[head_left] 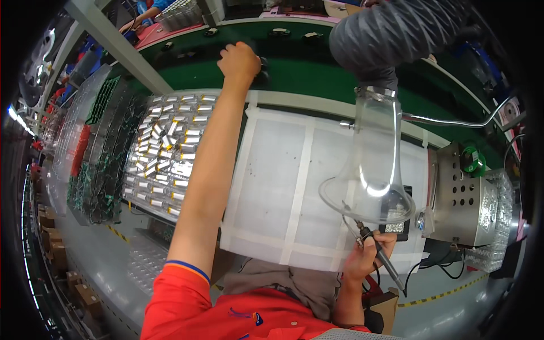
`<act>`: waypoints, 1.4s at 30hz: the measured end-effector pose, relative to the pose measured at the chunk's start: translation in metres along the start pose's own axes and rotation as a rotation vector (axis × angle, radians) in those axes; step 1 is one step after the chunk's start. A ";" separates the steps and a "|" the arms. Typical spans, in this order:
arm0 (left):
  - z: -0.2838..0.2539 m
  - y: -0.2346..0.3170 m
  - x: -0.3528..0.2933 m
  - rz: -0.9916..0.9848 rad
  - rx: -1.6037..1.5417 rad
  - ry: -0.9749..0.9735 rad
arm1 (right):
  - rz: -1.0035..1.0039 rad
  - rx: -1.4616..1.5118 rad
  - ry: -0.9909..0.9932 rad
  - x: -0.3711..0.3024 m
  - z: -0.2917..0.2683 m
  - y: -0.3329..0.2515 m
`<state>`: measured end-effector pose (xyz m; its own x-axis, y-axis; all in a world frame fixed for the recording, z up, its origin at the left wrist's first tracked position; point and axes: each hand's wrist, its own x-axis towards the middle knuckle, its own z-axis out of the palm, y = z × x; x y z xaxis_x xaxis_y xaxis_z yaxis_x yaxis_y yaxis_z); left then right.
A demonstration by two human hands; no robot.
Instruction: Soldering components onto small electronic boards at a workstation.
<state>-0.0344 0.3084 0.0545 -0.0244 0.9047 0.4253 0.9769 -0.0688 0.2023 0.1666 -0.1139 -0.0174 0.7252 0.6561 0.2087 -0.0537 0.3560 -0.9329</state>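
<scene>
Small silver parts are spread out | left hand is held over green belt, fingers curled, dark piece just beside; whether it is gripped cannot be told | soldering iron, tip by rim of clear hood, is gripped in right hand

Work surface: centre, before the person
Conveyor belt: beyond the work surface, running across; small parts along its far side
Tray: left of the work surface, small pieces spread over it
Stacked trays: farther left
Extraction hood: above the surface's right half, hose over it
Box: right of the work surface
Left hand: over the conveyor belt
Soldering iron: in the right hand, front right
</scene>
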 end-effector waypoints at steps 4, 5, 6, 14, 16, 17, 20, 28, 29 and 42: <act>0.068 0.021 0.070 0.062 0.095 -0.039 | 0.044 0.010 0.032 -0.002 0.001 -0.001; 0.086 0.027 0.088 0.130 0.051 -0.099 | 0.021 -0.038 0.048 -0.002 0.003 0.001; 0.102 0.034 0.112 0.152 0.013 -0.316 | -0.011 -0.073 0.087 -0.001 0.004 0.003; 0.193 0.039 0.152 0.088 -0.031 -0.118 | 0.115 -0.028 0.063 -0.005 0.001 0.003; 0.188 0.034 0.144 0.092 -0.003 -0.106 | 0.096 -0.069 0.161 -0.005 0.004 0.006; 0.182 0.032 0.138 0.106 0.005 -0.108 | 0.117 -0.060 0.162 -0.007 0.004 0.004; 0.158 0.021 0.112 0.279 -0.018 -0.110 | -0.040 -0.093 0.100 -0.003 0.005 0.004; 0.079 0.023 0.023 0.273 0.069 -0.384 | -0.020 0.044 0.058 -0.003 0.008 -0.002; 0.071 0.025 0.016 0.273 0.044 -0.452 | -0.013 0.067 0.049 -0.003 0.008 -0.003; -0.103 -0.027 -0.226 0.246 -0.630 -0.728 | -0.056 0.112 0.163 -0.002 0.013 -0.003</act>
<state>-0.0770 0.0626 0.0442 0.5068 0.8579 -0.0844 0.6405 -0.3092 0.7030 0.1563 -0.1082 -0.0110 0.8302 0.5202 0.2005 -0.0797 0.4667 -0.8808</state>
